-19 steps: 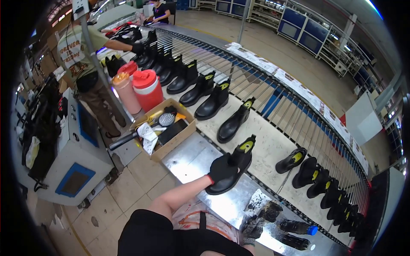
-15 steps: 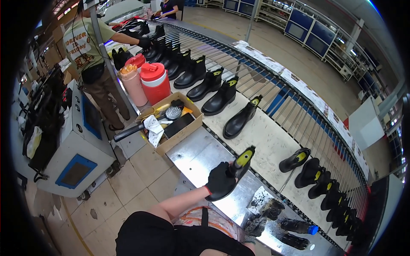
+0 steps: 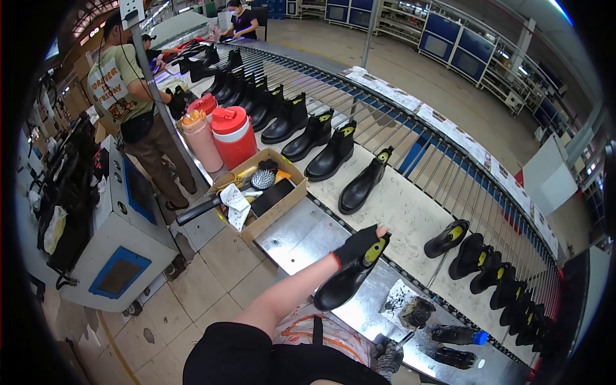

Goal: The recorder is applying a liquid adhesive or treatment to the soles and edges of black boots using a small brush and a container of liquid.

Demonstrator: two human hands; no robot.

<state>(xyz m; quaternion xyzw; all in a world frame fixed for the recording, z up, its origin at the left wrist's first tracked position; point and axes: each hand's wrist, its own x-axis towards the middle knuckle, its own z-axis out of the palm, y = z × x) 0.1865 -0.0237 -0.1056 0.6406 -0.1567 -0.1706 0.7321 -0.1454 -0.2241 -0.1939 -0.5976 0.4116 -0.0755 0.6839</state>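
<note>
The left hand (image 3: 356, 249) is gripping a black ankle boot (image 3: 340, 292), the right hand (image 3: 387, 357) a slim tool (image 3: 405, 340) whose slipping could scuff it.

Looks like a shoe factory floor to us: we've got black boots (image 3: 330, 157) standing in rows along a conveyor line (image 3: 407, 221), with a steel worktop (image 3: 298, 228) down its near edge. Past the far edge we see blue-panelled units (image 3: 439, 43), a co-worker (image 3: 122, 86) stands by the near edge, and a boxy machine (image 3: 131, 228) sits off the worktop's left corner.
</note>
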